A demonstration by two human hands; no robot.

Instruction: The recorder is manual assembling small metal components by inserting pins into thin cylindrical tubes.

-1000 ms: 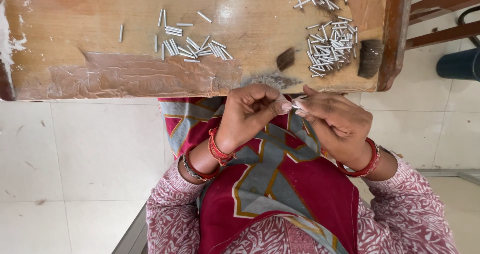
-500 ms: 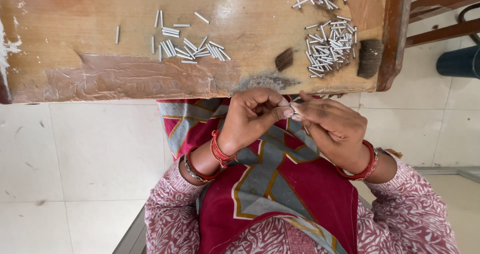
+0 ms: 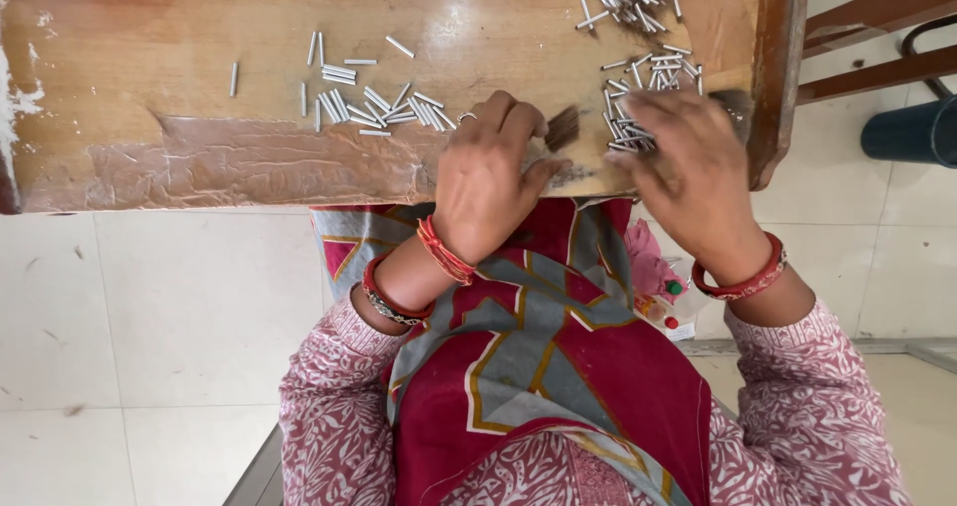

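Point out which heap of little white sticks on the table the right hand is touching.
The near-right heap, by the table's raised right edge: the right hand rests its fingertips on it. The left heap lies beyond the left hand, untouched.

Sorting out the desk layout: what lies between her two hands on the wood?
In the head view, a small dark brush-like piece lies between left hand and right hand.

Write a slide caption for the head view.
Both hands, left and right, reach onto a wooden table among white sticks.
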